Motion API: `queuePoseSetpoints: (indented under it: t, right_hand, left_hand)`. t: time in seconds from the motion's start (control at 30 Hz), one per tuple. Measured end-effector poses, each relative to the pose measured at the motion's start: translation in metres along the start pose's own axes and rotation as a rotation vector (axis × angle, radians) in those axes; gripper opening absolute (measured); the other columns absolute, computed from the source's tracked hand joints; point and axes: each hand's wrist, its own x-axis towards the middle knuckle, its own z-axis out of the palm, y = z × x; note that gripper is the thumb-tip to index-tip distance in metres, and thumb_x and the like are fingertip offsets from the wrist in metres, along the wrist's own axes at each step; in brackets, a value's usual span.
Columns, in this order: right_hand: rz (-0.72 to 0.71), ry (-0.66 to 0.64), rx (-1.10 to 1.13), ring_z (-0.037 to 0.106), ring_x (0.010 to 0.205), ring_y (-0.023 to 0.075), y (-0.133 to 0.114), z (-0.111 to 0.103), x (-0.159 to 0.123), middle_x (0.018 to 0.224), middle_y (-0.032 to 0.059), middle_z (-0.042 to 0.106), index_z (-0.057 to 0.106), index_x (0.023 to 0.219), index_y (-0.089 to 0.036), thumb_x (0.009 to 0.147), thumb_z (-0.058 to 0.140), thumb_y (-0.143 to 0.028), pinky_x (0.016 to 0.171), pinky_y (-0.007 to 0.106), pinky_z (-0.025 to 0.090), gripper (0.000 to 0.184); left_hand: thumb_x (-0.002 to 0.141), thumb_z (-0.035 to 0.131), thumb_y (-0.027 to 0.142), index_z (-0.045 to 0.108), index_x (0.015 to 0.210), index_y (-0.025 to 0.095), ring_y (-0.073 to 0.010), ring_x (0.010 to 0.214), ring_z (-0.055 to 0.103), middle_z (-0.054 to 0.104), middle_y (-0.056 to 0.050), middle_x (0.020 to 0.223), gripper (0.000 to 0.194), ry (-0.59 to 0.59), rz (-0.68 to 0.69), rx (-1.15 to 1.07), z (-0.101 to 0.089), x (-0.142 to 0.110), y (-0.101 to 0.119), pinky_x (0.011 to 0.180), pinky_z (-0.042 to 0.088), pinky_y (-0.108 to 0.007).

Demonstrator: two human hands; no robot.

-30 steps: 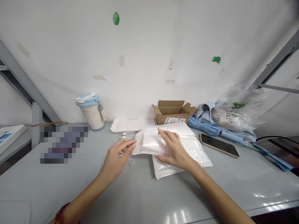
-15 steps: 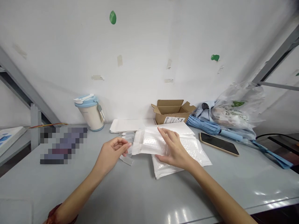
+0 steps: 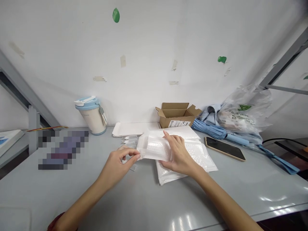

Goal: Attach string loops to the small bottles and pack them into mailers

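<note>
A small white bubble mailer (image 3: 157, 147) is held between my two hands, above the table. My right hand (image 3: 179, 152) grips its right end, thumb below and fingers over the top. At its left end, the thumb and fingers of my left hand (image 3: 124, 160) pinch the near corner of the flap. Larger white bubble mailers (image 3: 197, 157) lie stacked under and behind my right hand. Several small clear plastic pieces (image 3: 130, 139) lie just behind my left hand, partly hidden by it.
An open cardboard box (image 3: 175, 115) and a flat white packet (image 3: 127, 129) sit by the wall. Left stands a cup with a blue lid (image 3: 92, 115). To the right lie a phone (image 3: 225, 148), a folded blue umbrella (image 3: 211, 128) and a clear plastic bag (image 3: 243, 112).
My left hand drew back slightly left from the mailer with fingers curled, then returned and now pinches the flap's corner. My right hand keeps its hold in nearly the same place.
</note>
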Motion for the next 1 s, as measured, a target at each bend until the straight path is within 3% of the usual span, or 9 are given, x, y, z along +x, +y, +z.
queuePoseSetpoints:
  t: [0.23, 0.37, 0.5, 0.67, 0.73, 0.87, 0.93, 1.0]
  right_hand:
    - [-0.017, 0.016, -0.019, 0.045, 0.107, 0.0305, -0.002, 0.000, 0.000, 0.116, 0.0129, 0.051, 0.000, 0.147, -0.020, 0.073, 0.059, -0.032, 0.096, 0.054, 0.029, 0.096]
    - [-0.037, 0.027, -0.006, 0.045, 0.106, 0.0291, -0.002, 0.001, -0.001, 0.116, 0.0126, 0.051, 0.004, 0.146, -0.019, 0.073, 0.059, -0.029, 0.095, 0.051, 0.031, 0.092]
    - [-0.061, 0.031, -0.009, 0.046, 0.104, 0.0290, -0.001, 0.001, -0.001, 0.115, 0.0119, 0.051, 0.007, 0.145, -0.020, 0.072, 0.060, -0.028, 0.094, 0.051, 0.032, 0.091]
    - [-0.044, 0.079, -0.004, 0.046, 0.105, 0.0288, 0.000, 0.001, -0.001, 0.114, 0.0117, 0.051, 0.009, 0.144, -0.020, 0.075, 0.059, -0.029, 0.094, 0.050, 0.032, 0.086]
    - [-0.025, 0.090, -0.009, 0.046, 0.105, 0.0292, 0.001, 0.001, 0.000, 0.114, 0.0118, 0.051, 0.010, 0.144, -0.020, 0.075, 0.059, -0.031, 0.094, 0.050, 0.033, 0.085]
    - [-0.023, 0.098, -0.010, 0.046, 0.105, 0.0294, 0.002, 0.001, 0.000, 0.113, 0.0121, 0.050, 0.011, 0.144, -0.020, 0.075, 0.060, -0.031, 0.094, 0.050, 0.032, 0.085]
    - [-0.026, 0.101, -0.009, 0.046, 0.105, 0.0296, 0.002, 0.002, 0.000, 0.114, 0.0123, 0.050, 0.011, 0.143, -0.020, 0.076, 0.059, -0.031, 0.094, 0.051, 0.032, 0.084]
    - [-0.023, 0.099, -0.006, 0.046, 0.105, 0.0298, 0.003, 0.002, -0.001, 0.115, 0.0126, 0.050, 0.011, 0.143, -0.020, 0.076, 0.059, -0.031, 0.093, 0.051, 0.032, 0.083]
  left_hand:
    - [0.087, 0.049, 0.038, 0.070, 0.094, 0.024, -0.0224, 0.090, 0.053, 0.069, -0.005, 0.094, 0.026, -0.010, 0.135, 0.030, 0.006, 0.001, -0.005, 0.068, 0.043, -0.030]
    - [0.089, 0.039, 0.020, 0.067, 0.101, 0.022, -0.0230, 0.093, 0.049, 0.064, -0.007, 0.094, 0.030, -0.066, 0.307, 0.149, 0.015, -0.002, -0.010, 0.077, 0.044, -0.034]
    - [0.082, 0.034, 0.006, 0.065, 0.102, 0.021, -0.0233, 0.090, 0.046, 0.058, -0.009, 0.095, 0.040, -0.103, 0.396, 0.297, 0.023, -0.006, -0.013, 0.073, 0.044, -0.034]
    - [0.086, 0.039, 0.018, 0.064, 0.107, 0.022, -0.0222, 0.091, 0.049, 0.060, -0.006, 0.091, 0.033, 0.001, 0.341, 0.274, 0.003, 0.003, -0.015, 0.077, 0.044, -0.034]
    - [0.086, 0.043, 0.025, 0.066, 0.101, 0.023, -0.0216, 0.089, 0.052, 0.063, -0.005, 0.090, 0.027, 0.009, 0.241, 0.240, -0.013, 0.007, -0.015, 0.066, 0.044, -0.028]
    - [0.085, 0.046, 0.027, 0.066, 0.095, 0.024, -0.0156, 0.071, 0.055, 0.066, -0.001, 0.088, 0.023, -0.247, 0.183, 0.245, -0.029, 0.009, -0.016, 0.061, 0.043, -0.025]
    - [0.083, 0.045, 0.020, 0.065, 0.098, 0.024, -0.0146, 0.071, 0.056, 0.066, 0.000, 0.090, 0.025, -0.394, 0.238, 0.265, -0.024, 0.006, -0.018, 0.066, 0.045, -0.025]
    - [0.078, 0.043, 0.011, 0.064, 0.099, 0.024, -0.0161, 0.080, 0.059, 0.065, -0.002, 0.096, 0.032, -0.465, 0.305, 0.318, -0.014, 0.001, -0.021, 0.074, 0.045, -0.027]
